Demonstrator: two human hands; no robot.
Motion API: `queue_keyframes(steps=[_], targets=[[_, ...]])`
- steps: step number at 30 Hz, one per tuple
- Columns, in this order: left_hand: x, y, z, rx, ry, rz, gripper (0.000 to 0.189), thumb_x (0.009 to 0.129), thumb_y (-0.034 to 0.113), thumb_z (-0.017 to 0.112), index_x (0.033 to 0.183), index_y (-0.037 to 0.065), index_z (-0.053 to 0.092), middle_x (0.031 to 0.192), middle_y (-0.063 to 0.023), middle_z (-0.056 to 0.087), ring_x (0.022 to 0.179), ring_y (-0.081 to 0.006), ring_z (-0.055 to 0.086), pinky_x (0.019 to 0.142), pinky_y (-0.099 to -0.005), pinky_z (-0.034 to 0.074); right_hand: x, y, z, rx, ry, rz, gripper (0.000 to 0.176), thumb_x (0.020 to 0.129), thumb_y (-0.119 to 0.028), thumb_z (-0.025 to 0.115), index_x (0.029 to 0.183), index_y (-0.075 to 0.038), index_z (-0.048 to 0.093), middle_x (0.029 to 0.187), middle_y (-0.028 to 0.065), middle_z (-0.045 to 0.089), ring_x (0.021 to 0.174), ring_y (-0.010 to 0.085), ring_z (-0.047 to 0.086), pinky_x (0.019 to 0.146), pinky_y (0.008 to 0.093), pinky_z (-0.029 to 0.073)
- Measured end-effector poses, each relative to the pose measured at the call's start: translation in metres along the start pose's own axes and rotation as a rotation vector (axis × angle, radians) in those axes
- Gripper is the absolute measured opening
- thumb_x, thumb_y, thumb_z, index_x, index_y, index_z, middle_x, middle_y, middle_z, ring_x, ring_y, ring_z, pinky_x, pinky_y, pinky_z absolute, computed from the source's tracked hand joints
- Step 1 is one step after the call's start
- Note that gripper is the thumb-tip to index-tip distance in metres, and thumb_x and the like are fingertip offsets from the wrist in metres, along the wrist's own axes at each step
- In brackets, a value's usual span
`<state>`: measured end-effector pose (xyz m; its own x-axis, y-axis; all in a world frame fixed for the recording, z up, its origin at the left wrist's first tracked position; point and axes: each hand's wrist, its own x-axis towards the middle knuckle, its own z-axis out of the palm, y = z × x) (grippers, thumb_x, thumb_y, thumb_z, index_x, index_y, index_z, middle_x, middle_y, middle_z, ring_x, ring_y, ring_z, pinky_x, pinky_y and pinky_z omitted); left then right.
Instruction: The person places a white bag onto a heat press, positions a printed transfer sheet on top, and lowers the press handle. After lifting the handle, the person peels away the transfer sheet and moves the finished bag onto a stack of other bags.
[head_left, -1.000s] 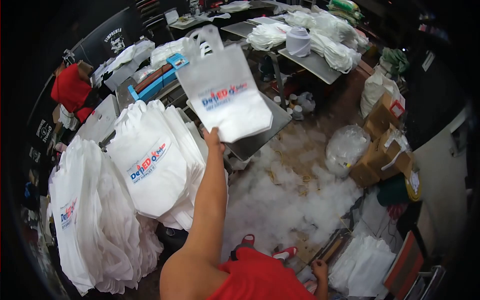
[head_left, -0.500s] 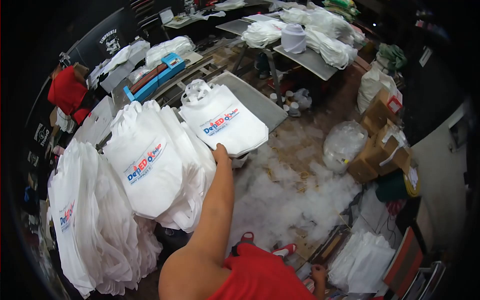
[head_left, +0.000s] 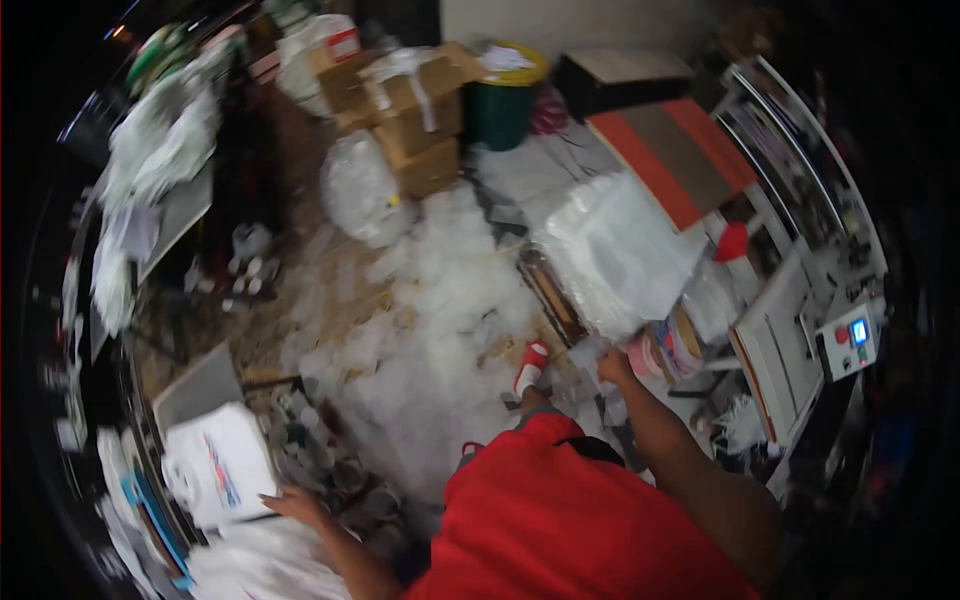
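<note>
At the lower left, my left hand (head_left: 290,502) is closed on the near edge of a stack of white tote bags (head_left: 215,465) with a red and blue print. Its thumb side shows; part of the grip is hidden. More white bags (head_left: 265,562) lie just below that hand. My right hand (head_left: 615,366) hangs at the right, beside a plastic-wrapped white stack (head_left: 625,250). Blur smears its fingers, so I cannot make out whether they hold anything.
White scraps (head_left: 430,300) cover the floor ahead. Cardboard boxes (head_left: 425,120), a clear plastic bag (head_left: 362,190) and a green bin (head_left: 500,105) stand at the back. A machine with a lit control box (head_left: 848,338) is at the right.
My view has swung right, so the bag piles and table now sit at the lower left. My left hand remains at the printed bags. More of my right arm shows, beside the wrapped stack.
</note>
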<state>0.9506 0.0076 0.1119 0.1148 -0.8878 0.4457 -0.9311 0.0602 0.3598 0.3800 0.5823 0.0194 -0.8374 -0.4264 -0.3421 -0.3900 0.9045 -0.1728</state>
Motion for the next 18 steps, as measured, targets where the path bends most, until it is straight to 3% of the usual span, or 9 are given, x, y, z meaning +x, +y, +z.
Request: queue_keyframes(steps=[1, 3, 6, 8, 10, 11, 15, 16, 18], targets=[[-0.031, 0.028, -0.004, 0.088, -0.065, 0.151, 0.061, 0.097, 0.027, 0.046, 0.146, -0.005, 0.029, 0.147, -0.0333, 0.031, 0.136, -0.0470, 0.032, 0.113, -0.0511, 0.029, 0.019, 0.024, 0.000, -0.276, -0.002, -0.246, 0.016, 0.080, -0.019, 0.064, 0.085, -0.004, 0.066, 0.077, 0.0206, 0.065, 0.080, 0.0392, 0.065, 0.079, 0.0478, 0.051], [-0.095, 0.069, -0.013, -0.025, -0.221, 0.500, 0.059, 0.096, 0.022, 0.048, 0.146, -0.004, 0.030, 0.146, -0.0311, 0.034, 0.136, -0.0455, 0.035, 0.112, -0.0509, 0.031, 0.046, 0.009, -0.034, 0.305, 0.681, 0.422, 0.007, 0.080, -0.013, 0.061, 0.081, -0.005, 0.061, 0.073, 0.0186, 0.062, 0.074, 0.0410, 0.062, 0.071, 0.0489, 0.050], [-0.170, 0.102, -0.013, -0.006, -0.751, 0.724, 0.053, 0.080, 0.006, 0.055, 0.130, -0.006, 0.041, 0.129, -0.0316, 0.046, 0.120, -0.0481, 0.046, 0.103, -0.0533, 0.038, 0.076, 0.040, -0.110, 0.480, 0.881, 0.581, 0.013, 0.077, -0.008, 0.060, 0.087, -0.004, 0.053, 0.080, 0.0171, 0.062, 0.078, 0.0402, 0.061, 0.070, 0.0482, 0.047], [-0.191, 0.145, -0.012, 0.004, -1.089, 0.715, 0.051, 0.074, 0.007, 0.056, 0.123, -0.006, 0.049, 0.122, -0.0296, 0.053, 0.114, -0.0462, 0.051, 0.099, -0.0517, 0.042, 0.095, 0.080, -0.144, 0.283, 1.031, 0.676, 0.038, 0.076, -0.026, 0.072, 0.097, 0.000, 0.054, 0.088, 0.0177, 0.058, 0.095, 0.0375, 0.057, 0.081, 0.0473, 0.047], [-0.194, 0.201, 0.019, 0.028, -1.219, 0.769, 0.047, 0.075, 0.010, 0.058, 0.119, -0.005, 0.053, 0.117, -0.0279, 0.056, 0.111, -0.0451, 0.053, 0.097, -0.0505, 0.044, 0.115, 0.117, -0.160, 0.241, 0.921, 1.071, 0.053, 0.074, -0.035, 0.076, 0.107, 0.002, 0.056, 0.096, 0.0200, 0.062, 0.098, 0.0369, 0.060, 0.085, 0.0451, 0.049], [-0.197, 0.231, 0.035, 0.044, -1.331, 0.783, 0.043, 0.076, 0.013, 0.059, 0.115, -0.003, 0.056, 0.113, -0.0263, 0.059, 0.108, -0.0440, 0.055, 0.095, -0.0494, 0.045, 0.121, 0.140, -0.153, 0.242, 0.916, 1.095, 0.053, 0.074, -0.035, 0.076, 0.107, 0.002, 0.056, 0.096, 0.0200, 0.062, 0.098, 0.0369, 0.060, 0.085, 0.0451, 0.049], [-0.203, 0.408, 0.096, -0.030, -1.328, 0.986, 0.042, 0.079, 0.022, 0.066, 0.115, 0.003, 0.059, 0.109, -0.0243, 0.062, 0.105, -0.0430, 0.058, 0.093, -0.0483, 0.047, 0.135, 0.242, -0.065, 0.775, 0.486, 1.035, 0.066, 0.072, -0.038, 0.080, 0.115, 0.005, 0.055, 0.104, 0.0226, 0.066, 0.093, 0.0360, 0.065, 0.082, 0.0427, 0.052], [-0.207, 0.438, 0.124, -0.204, -1.297, 1.106, 0.045, 0.078, 0.023, 0.069, 0.117, 0.004, 0.058, 0.110, -0.0242, 0.062, 0.105, -0.0426, 0.058, 0.093, -0.0484, 0.047, 0.133, 0.248, -0.055, 0.960, 0.363, 0.964, 0.065, 0.073, -0.034, 0.081, 0.116, 0.007, 0.054, 0.105, 0.0224, 0.067, 0.090, 0.0346, 0.067, 0.080, 0.0415, 0.053], [-0.226, 0.532, 0.138, -0.284, -1.310, 1.167, 0.043, 0.079, 0.023, 0.071, 0.115, 0.003, 0.059, 0.108, -0.0232, 0.063, 0.103, -0.0416, 0.059, 0.092, -0.0479, 0.048, 0.115, 0.217, -0.098, 1.252, 0.405, 0.966, 0.054, 0.077, -0.026, 0.077, 0.114, 0.007, 0.057, 0.109, 0.0196, 0.066, 0.095, 0.0293, 0.066, 0.082, 0.0401, 0.053]])
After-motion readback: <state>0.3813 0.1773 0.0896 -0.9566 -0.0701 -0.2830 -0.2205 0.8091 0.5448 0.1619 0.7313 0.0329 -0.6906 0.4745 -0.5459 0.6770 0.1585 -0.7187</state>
